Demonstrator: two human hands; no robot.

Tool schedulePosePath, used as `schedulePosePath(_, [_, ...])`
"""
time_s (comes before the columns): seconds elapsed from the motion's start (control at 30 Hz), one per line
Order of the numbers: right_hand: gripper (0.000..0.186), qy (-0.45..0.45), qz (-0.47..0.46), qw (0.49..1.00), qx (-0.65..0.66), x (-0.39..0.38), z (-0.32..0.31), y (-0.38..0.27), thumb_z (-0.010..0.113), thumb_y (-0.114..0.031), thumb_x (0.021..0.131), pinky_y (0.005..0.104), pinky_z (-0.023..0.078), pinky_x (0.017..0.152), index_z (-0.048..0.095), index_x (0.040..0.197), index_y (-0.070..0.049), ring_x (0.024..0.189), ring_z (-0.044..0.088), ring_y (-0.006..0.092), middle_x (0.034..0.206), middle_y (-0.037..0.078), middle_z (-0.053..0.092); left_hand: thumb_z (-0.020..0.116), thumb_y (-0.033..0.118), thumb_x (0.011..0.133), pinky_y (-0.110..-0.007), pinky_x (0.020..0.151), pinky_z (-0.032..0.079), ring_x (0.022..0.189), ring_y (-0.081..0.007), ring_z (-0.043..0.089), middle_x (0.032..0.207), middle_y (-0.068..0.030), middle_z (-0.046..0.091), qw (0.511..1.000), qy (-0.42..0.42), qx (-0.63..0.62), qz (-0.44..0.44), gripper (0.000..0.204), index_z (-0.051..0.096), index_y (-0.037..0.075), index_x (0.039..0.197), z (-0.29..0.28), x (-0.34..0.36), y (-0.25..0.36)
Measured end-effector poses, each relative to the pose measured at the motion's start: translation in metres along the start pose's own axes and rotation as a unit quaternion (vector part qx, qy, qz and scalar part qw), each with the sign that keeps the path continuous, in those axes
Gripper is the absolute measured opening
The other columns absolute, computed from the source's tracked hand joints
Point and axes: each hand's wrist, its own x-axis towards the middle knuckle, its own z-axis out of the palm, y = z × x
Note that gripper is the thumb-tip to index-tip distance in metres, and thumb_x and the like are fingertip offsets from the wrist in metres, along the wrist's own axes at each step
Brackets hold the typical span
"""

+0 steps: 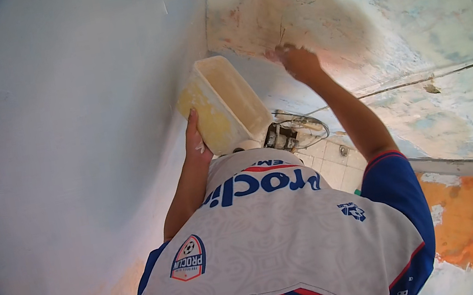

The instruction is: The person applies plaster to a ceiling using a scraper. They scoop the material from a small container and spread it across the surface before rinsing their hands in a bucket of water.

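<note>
One mottled wall (434,20), tiled floor (344,176); left hand (196,138) grasping tub (212,114); right hand (299,64) blurred (can't tell grip).

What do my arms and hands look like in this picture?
Short blue sleeves with red trim belong to a pale grey shirt. Below them, both forearms are bare. The left hand is ungloved, with whitish smears; the right hand is ungloved too, but blurred, so finer detail is lost.
</note>
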Motion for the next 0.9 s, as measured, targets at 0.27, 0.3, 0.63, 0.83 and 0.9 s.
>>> schedulePosePath(0.27, [0.044, 0.25, 0.108, 0.962, 0.003, 0.002, -0.072, 0.078, 0.048, -0.028, 0.096, 0.0455, 0.057, 0.075, 0.047, 0.139, -0.021, 0.107, 0.064, 0.0295, 0.127, 0.012, 0.062, 0.054, 0.044, 0.098, -0.044, 0.101, 0.047, 0.119, -0.0271, 0.057, 0.131, -0.0111, 0.057, 0.998, 0.051, 0.03, 0.012, 0.055, 0.044, 0.009, 0.14, -0.004, -0.006, 0.003])
schedulePosePath(0.3, [0.036, 0.372, 0.086, 0.924, 0.031, -0.014, -0.11, 0.06, 0.052, -0.032, 0.096, 0.0433, 0.056, 0.072, 0.056, 0.13, -0.021, 0.101, 0.066, 0.0276, 0.119, 0.01, 0.065, 0.054, 0.044, 0.098, -0.044, 0.101, 0.046, 0.119, -0.027, 0.056, 0.132, -0.0111, 0.057, 0.998, 0.046, 0.024, 0.022, 0.055, 0.044, 0.009, 0.14, -0.01, -0.007, 0.005])
schedulePosePath(0.63, [0.043, 0.132, 0.014, 0.989, -0.065, 0.003, 0.034, 0.043, 0.049, -0.011, 0.092, 0.0454, 0.053, 0.091, 0.053, 0.134, -0.023, 0.122, 0.055, 0.0311, 0.136, 0.01, 0.054, 0.054, 0.044, 0.098, -0.044, 0.102, 0.046, 0.12, -0.0278, 0.056, 0.132, -0.0108, 0.056, 1.0, 0.01, 0.004, 0.001, 0.056, 0.043, 0.01, 0.141, -0.009, -0.008, 0.007])
schedulePosePath(0.83, [0.039, 0.247, 0.018, 0.951, -0.183, -0.008, -0.081, 0.033, 0.048, -0.017, 0.096, 0.0451, 0.056, 0.084, 0.05, 0.135, -0.019, 0.107, 0.064, 0.0332, 0.14, 0.012, 0.052, 0.056, 0.045, 0.097, -0.044, 0.102, 0.046, 0.121, -0.028, 0.055, 0.133, -0.0113, 0.056, 0.998, 0.055, 0.031, 0.012, 0.058, 0.042, 0.009, 0.141, -0.018, -0.019, 0.012])
schedulePosePath(0.9, [0.031, 0.339, -0.041, 0.937, -0.073, -0.021, -0.118, 0.03, 0.051, -0.021, 0.096, 0.0456, 0.057, 0.08, 0.057, 0.127, -0.02, 0.105, 0.065, 0.0313, 0.133, 0.007, 0.058, 0.056, 0.045, 0.097, -0.044, 0.102, 0.046, 0.12, -0.0279, 0.056, 0.133, -0.0114, 0.056, 0.998, 0.05, 0.022, 0.011, 0.058, 0.043, 0.009, 0.141, -0.023, -0.021, 0.013])
